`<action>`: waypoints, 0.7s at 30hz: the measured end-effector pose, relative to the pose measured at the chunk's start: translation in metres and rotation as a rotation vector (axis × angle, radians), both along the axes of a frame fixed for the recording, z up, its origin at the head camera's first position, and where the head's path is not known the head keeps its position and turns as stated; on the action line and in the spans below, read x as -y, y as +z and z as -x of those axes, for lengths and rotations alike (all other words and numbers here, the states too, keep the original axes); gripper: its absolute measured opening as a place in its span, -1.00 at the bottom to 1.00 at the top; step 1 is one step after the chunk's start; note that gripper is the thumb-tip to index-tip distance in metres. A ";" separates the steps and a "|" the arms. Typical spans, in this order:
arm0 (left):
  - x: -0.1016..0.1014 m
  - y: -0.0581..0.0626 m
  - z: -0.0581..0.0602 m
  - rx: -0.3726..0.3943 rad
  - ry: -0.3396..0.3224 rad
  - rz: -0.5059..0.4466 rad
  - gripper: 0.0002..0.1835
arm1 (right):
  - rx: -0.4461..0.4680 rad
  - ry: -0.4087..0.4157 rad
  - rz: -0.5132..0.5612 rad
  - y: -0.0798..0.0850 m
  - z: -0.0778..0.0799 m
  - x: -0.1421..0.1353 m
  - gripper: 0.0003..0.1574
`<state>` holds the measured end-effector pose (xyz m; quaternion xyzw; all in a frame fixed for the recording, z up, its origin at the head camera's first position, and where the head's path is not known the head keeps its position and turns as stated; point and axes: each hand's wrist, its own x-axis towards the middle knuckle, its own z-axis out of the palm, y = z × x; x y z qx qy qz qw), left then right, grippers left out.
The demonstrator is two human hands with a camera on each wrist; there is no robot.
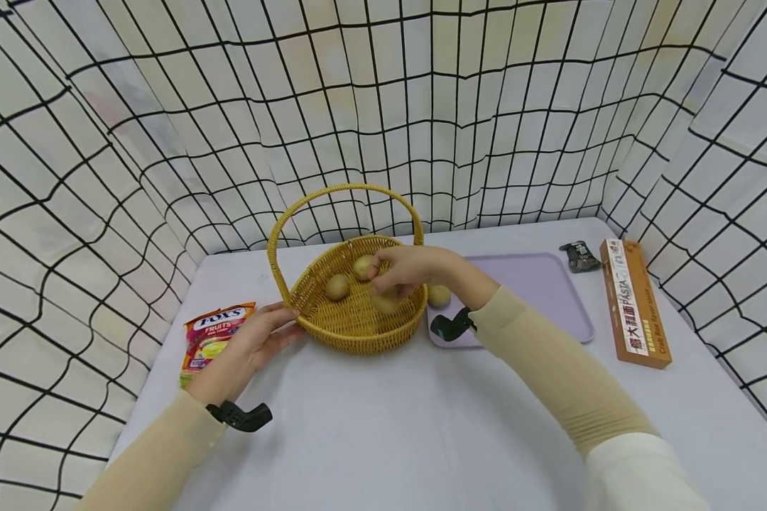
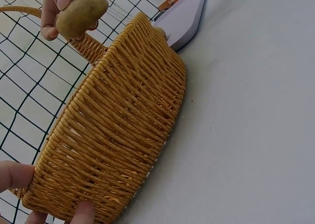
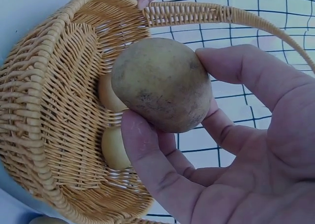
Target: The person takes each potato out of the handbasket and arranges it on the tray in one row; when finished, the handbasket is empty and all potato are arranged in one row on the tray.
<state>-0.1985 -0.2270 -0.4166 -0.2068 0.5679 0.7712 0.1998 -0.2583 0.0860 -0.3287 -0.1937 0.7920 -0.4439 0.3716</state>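
Right hand (image 1: 415,267) pinches a potato (image 3: 160,86) between fingertips.

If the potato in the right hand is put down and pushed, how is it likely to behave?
The potato in the right hand would probably roll, as its sides are rounded, but its longer shape in the left wrist view suggests a wobbling path. It is likely stiff, since no dent shows around the fingertips.

Two potatoes (image 1: 337,287) in a basket (image 1: 358,344), snack bag (image 1: 214,333) left of it, tray (image 1: 530,291) right; pasta box (image 1: 635,305) rightmost
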 end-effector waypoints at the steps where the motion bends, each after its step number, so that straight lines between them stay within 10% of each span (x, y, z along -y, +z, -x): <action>1: 0.000 0.000 0.000 0.000 0.001 0.000 -0.13 | -0.006 0.006 -0.003 0.001 -0.001 -0.002 -0.61; 21: 0.001 -0.001 0.000 -0.027 -0.024 0.003 -0.17 | -0.102 0.014 -0.138 0.009 -0.011 -0.066 -0.63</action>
